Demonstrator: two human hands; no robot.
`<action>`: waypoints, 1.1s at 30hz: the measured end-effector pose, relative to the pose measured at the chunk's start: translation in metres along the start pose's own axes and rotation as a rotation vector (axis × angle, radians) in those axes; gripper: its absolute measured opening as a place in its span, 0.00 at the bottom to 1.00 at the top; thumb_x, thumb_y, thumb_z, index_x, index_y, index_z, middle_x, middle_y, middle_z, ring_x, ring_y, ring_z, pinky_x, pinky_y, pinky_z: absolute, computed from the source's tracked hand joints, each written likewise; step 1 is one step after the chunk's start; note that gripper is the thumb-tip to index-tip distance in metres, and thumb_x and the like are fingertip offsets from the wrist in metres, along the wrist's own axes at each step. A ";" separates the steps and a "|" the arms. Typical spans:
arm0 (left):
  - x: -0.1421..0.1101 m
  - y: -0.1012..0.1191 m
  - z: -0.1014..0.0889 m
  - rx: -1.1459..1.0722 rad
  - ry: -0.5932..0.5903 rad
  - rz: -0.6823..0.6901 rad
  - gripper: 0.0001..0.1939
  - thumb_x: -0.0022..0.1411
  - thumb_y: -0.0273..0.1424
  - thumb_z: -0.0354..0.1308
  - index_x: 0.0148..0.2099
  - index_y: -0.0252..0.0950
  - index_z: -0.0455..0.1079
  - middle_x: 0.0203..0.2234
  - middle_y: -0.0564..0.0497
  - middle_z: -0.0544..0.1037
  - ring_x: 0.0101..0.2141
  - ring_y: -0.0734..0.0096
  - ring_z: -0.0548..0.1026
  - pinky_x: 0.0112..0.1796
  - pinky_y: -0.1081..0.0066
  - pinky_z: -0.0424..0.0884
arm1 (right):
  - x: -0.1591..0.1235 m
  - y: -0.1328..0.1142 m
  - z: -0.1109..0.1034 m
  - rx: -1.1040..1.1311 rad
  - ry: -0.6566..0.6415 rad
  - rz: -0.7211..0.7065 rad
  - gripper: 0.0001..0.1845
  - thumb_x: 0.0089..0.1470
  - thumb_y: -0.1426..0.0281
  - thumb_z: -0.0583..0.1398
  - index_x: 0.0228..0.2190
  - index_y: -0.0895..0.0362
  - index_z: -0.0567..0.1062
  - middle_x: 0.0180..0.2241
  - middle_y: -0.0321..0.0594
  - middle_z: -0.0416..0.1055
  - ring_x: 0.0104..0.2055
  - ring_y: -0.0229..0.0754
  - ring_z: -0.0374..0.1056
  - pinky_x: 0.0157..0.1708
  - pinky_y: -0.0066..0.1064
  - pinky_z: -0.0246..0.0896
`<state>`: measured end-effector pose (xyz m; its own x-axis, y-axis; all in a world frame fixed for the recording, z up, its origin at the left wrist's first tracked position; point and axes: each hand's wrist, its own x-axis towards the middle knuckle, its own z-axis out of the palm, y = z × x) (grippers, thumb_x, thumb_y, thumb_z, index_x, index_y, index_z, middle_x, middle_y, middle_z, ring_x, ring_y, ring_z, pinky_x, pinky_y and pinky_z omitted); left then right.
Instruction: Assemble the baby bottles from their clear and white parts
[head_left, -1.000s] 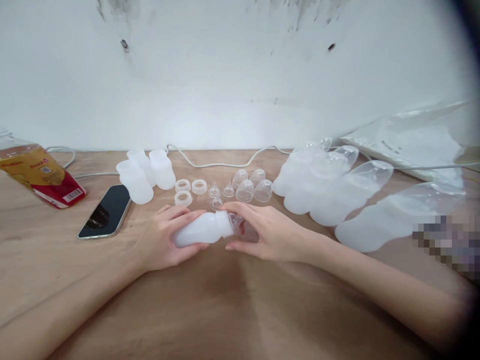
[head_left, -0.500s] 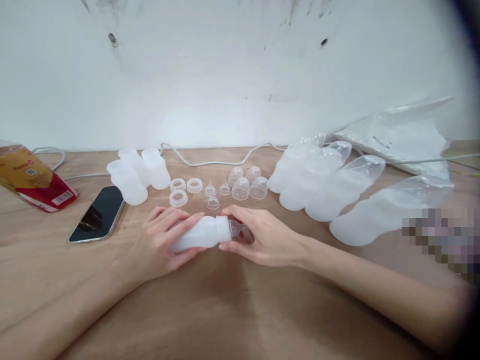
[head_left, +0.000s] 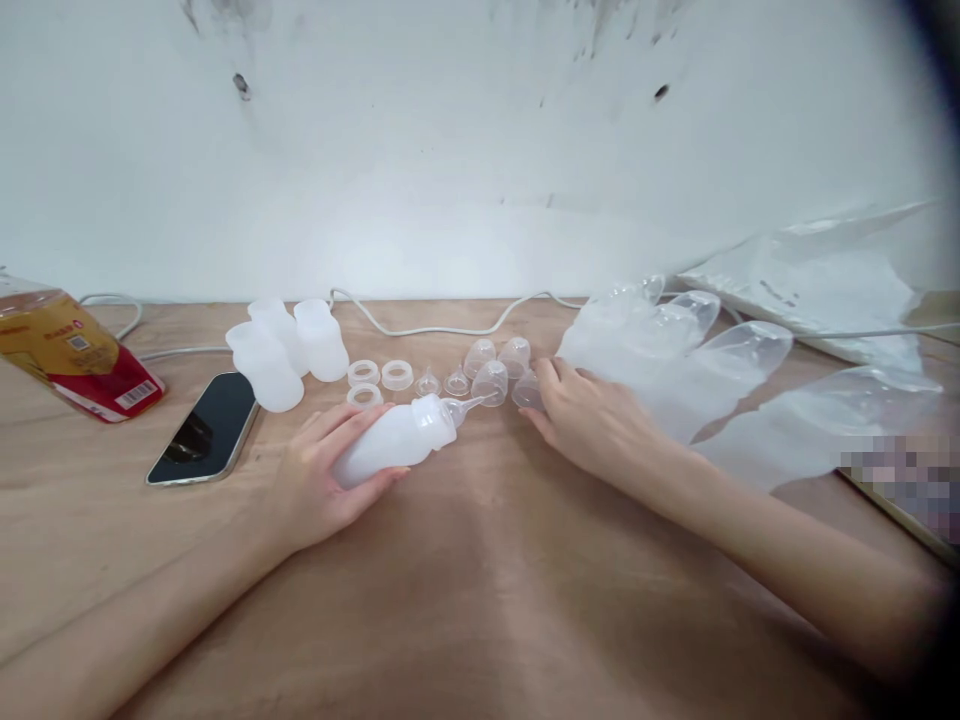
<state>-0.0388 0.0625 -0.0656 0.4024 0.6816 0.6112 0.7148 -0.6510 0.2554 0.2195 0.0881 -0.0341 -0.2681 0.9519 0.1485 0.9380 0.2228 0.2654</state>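
Observation:
My left hand [head_left: 337, 470] is wrapped round a white baby bottle [head_left: 390, 440], which is tilted with its top toward the right. A collar ring and a clear nipple [head_left: 456, 408] are fitted on that bottle. My right hand [head_left: 577, 405] has its fingers and thumb round a clear dome cap [head_left: 527, 391], the nearest right one of a small group. Other clear caps [head_left: 491, 383] stand beside it. Left of them are loose nipples [head_left: 457, 381] and several white collar rings [head_left: 397, 375]. Three white bottles without tops [head_left: 274, 375] stand further left.
Capped bottles [head_left: 739, 370] lie in a row at the right, partly behind my right arm. A phone [head_left: 202, 430] and a red and yellow package [head_left: 90, 350] are at the left. A cable [head_left: 442, 330] runs along the wall, and a plastic bag [head_left: 817, 280] lies back right.
My right hand has left the bottle's nipple and moved right to a clear cap. My left hand still holds the bottle, its top now tipped further up and away.

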 end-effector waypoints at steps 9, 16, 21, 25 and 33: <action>0.000 0.001 -0.001 -0.016 -0.019 -0.017 0.20 0.55 0.37 0.56 0.49 0.37 0.62 0.39 0.47 0.72 0.38 0.64 0.72 0.38 0.68 0.67 | -0.005 0.023 0.010 0.251 -0.076 -0.141 0.04 0.49 0.69 0.53 0.30 0.57 0.65 0.25 0.43 0.63 0.21 0.40 0.61 0.20 0.31 0.49; 0.002 0.000 -0.003 -0.063 -0.038 -0.105 0.17 0.56 0.38 0.54 0.46 0.35 0.65 0.37 0.47 0.76 0.35 0.63 0.74 0.33 0.68 0.68 | -0.003 0.028 -0.017 0.484 -0.244 -0.192 0.06 0.47 0.66 0.57 0.30 0.55 0.68 0.26 0.40 0.66 0.27 0.42 0.65 0.24 0.32 0.56; 0.003 0.000 -0.006 -0.097 -0.039 -0.174 0.17 0.57 0.39 0.53 0.45 0.35 0.67 0.34 0.50 0.77 0.32 0.65 0.74 0.31 0.71 0.69 | 0.003 0.010 -0.032 1.436 -0.390 -0.287 0.18 0.46 0.63 0.59 0.41 0.53 0.66 0.36 0.37 0.68 0.29 0.34 0.67 0.29 0.27 0.63; 0.003 0.002 -0.007 -0.111 -0.052 -0.224 0.17 0.57 0.40 0.52 0.44 0.34 0.68 0.32 0.50 0.77 0.31 0.66 0.74 0.30 0.72 0.68 | 0.008 -0.009 -0.001 2.008 -0.285 -0.047 0.19 0.48 0.65 0.60 0.43 0.54 0.64 0.41 0.40 0.68 0.35 0.34 0.69 0.30 0.24 0.65; 0.005 0.002 -0.007 -0.112 -0.049 -0.241 0.18 0.56 0.40 0.53 0.44 0.34 0.68 0.35 0.49 0.77 0.34 0.64 0.74 0.32 0.70 0.69 | 0.003 -0.027 0.019 2.177 -0.376 0.107 0.17 0.49 0.66 0.59 0.42 0.56 0.67 0.44 0.43 0.68 0.35 0.34 0.70 0.31 0.23 0.66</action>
<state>-0.0390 0.0620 -0.0572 0.2572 0.8352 0.4861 0.7266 -0.4988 0.4725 0.1973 0.0894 -0.0593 -0.4227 0.8981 -0.1218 -0.2656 -0.2512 -0.9308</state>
